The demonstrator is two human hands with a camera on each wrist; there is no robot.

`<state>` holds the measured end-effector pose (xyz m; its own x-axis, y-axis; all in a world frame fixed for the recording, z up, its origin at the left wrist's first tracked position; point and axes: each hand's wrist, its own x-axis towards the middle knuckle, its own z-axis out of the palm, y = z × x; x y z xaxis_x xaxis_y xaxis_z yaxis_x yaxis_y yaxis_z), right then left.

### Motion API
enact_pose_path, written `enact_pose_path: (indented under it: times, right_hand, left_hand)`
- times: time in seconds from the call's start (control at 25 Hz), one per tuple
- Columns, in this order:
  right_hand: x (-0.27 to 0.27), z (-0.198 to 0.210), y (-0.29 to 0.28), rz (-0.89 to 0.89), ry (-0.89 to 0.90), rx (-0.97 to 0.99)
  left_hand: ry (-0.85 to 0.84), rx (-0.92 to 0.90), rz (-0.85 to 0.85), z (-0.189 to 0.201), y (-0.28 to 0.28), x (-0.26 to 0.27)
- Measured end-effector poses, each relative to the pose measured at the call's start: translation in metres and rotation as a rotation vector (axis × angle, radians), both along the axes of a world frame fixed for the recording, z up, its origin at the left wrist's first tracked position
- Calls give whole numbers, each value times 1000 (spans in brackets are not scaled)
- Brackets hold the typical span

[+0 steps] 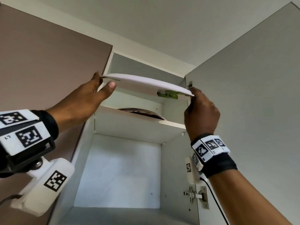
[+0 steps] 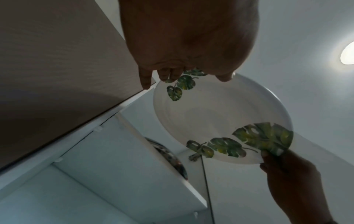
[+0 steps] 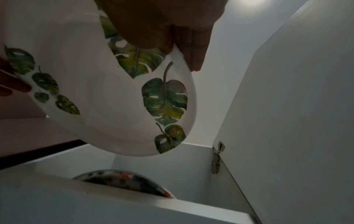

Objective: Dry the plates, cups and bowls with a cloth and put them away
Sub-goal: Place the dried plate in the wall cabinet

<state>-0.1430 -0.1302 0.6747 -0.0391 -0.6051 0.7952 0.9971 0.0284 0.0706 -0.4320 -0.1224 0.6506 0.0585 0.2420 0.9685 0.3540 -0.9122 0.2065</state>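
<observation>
The leaf-printed plate (image 1: 146,86) is held nearly level — underside down — gripped at opposite rims by the left hand (image 1: 90,96) and right hand (image 1: 201,114), above the shelf (image 1: 139,125).

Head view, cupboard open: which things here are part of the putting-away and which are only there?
In the job:
- leaf-print plate, gripped at opposite rims by left hand and right hand
- upper shelf
- patterned plate already on it

Only there:
- open cupboard doors
- door hinge
- ceiling light
</observation>
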Motion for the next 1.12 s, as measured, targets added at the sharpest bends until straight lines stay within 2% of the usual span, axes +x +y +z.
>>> enact_pose_path:
  times: [0.24,0.36,0.52,0.68,0.76,0.84,0.92,1.0,1.12]
  right_hand:
    - [24,20,67,-35,-52,-107]
    - [34,24,89,-38,-51,-251]
    - [48,35,115,-22,-33,-451]
    - [56,40,131,332,-167,-522]
    - [58,38,138,390,-216,-600]
    - [58,37,146,370,-224,-682]
    - [57,40,152,301,-165,-726]
    - [56,48,154,220,-81,-802]
    - [56,60,148,242,-40,-1008]
  left_hand:
    - [48,-90,208,12,71,30]
    - [74,-124,355,22,91,41]
    - [126,-65,532,34,114,52]
    - [145,18,695,43,126,52]
    - [167,20,792,45,133,52]
    - [192,-5,863,46,139,55]
    - [208,-40,909,49,139,60]
    - [186,-45,873,53,136,66]
    - [180,-48,831,56,135,71]
